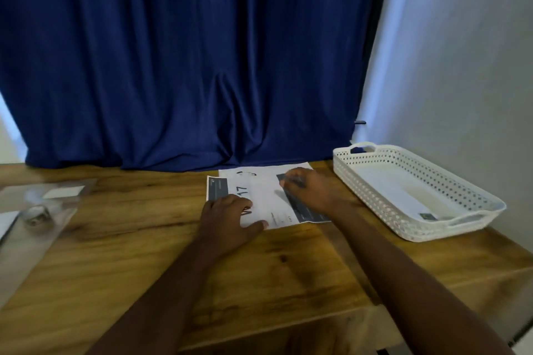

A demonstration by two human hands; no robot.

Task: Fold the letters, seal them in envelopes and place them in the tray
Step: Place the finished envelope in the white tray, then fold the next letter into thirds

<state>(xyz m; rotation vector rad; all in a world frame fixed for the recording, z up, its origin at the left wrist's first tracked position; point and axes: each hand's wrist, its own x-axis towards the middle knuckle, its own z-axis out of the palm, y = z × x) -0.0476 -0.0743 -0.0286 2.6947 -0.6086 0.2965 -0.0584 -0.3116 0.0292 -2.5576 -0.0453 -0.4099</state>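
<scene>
A white letter [268, 196] with dark printed bands and large digits lies flat on the wooden table, on top of another white sheet [259, 171] that sticks out behind it. My left hand [227, 219] presses flat on the letter's near left part, fingers spread. My right hand [310, 190] rests on the letter's right side, its fingertips pinched at the dark band. A white perforated tray [409, 219] stands to the right, with a white envelope [403, 193] lying inside it.
A dark blue curtain [187, 66] hangs behind the table. At the far left lie a clear plastic sleeve [37, 228], a small white card [63, 192] and a small round glass object [36, 215]. A grey wall is at the right. The table's front edge [288, 323] is near me.
</scene>
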